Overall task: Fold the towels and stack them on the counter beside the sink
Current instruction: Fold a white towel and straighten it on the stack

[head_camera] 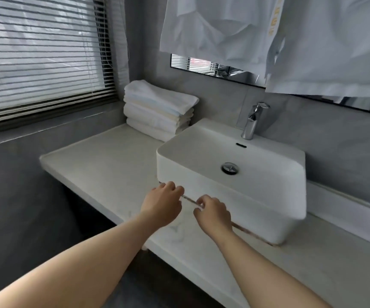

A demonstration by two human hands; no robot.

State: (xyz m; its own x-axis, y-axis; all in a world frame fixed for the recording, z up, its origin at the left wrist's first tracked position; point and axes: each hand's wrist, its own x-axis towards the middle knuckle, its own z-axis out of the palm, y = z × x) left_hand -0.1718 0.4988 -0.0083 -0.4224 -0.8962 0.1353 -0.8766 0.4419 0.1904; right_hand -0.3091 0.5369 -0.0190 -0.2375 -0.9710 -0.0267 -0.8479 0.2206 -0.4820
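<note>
Over the counter [104, 165] toward six o'clock, the left hand [165, 204] and right hand [214, 215] hang loosely curled and empty, so anything added should probably land square on the folded towel stack [157, 110] at ten o'clock from the sink [268, 214].

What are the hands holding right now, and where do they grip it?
Nothing: left hand and right hand hover empty, fingers loosely curled, above the counter.
</note>
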